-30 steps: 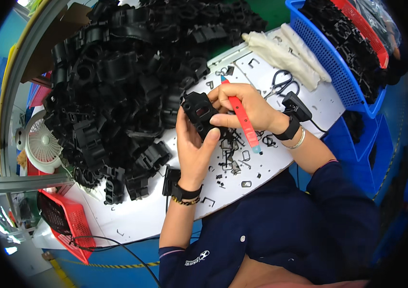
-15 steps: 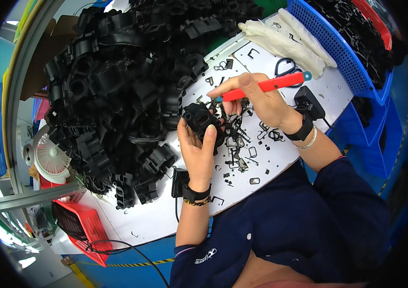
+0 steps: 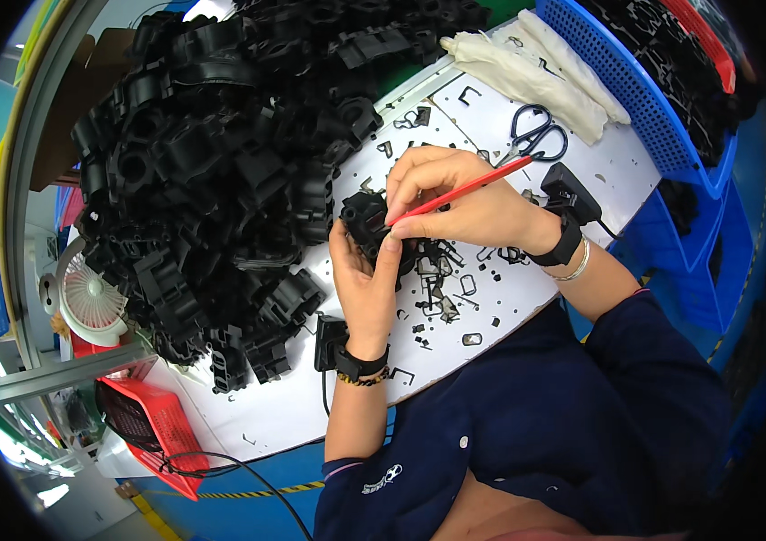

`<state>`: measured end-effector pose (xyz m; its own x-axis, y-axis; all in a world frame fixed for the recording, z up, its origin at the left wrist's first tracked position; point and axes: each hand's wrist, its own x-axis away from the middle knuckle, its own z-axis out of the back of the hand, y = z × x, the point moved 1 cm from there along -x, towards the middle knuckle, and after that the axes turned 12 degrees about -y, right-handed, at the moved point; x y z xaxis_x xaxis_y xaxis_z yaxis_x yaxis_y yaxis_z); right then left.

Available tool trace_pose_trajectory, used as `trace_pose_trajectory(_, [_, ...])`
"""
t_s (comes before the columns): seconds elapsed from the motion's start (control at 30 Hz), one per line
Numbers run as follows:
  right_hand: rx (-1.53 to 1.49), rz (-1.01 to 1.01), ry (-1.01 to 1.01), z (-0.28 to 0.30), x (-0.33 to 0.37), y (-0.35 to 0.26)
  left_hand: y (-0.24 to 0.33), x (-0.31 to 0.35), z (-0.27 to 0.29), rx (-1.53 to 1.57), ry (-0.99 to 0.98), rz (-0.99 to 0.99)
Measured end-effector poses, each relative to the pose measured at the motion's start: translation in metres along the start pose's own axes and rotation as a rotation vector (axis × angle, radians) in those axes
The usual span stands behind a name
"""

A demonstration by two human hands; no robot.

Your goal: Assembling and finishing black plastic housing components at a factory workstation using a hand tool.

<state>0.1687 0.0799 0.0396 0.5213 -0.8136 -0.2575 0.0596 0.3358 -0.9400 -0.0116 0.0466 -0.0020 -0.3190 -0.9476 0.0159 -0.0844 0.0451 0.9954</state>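
My left hand (image 3: 368, 287) grips a black moulded plastic part (image 3: 361, 209) over the white worktop, thumb on its near side. In my right hand (image 3: 482, 215) is a slim red-handled knife-like tool (image 3: 487, 178), held like a pen with its handle pointing up to the right. The tool's front end meets the part near my left thumb; its tip is hidden by my fingers. Small black scraps (image 3: 437, 279) lie scattered beneath and beside my hands. Scissors with dark handles (image 3: 538, 135) rest beyond my right hand.
A large heap of black plastic parts (image 3: 212, 171) fills the left and back of the worktop (image 3: 527, 293). White gloves or cloths (image 3: 536, 77) lie at the back right, by a blue basket (image 3: 617, 90). A small white fan (image 3: 90, 293) and red basket (image 3: 162, 419) stand left.
My right hand has come down and left onto the part, turning the red tool so its front end meets it. The scissors have come into fuller view.
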Motion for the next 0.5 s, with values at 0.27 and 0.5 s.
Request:
trace_pose_trajectory(0.27, [0.052, 0.007, 0.022, -0.0042, 0.0004, 0.0006, 0.0002, 0.0025, -0.0015, 0.021, 0.037, 0.008])
trace_pose_trajectory(0.5, [-0.005, -0.02, 0.031, -0.0073, -0.0009, -0.0037, -0.0037, 0.002, 0.0012, -0.001, 0.0, -0.023])
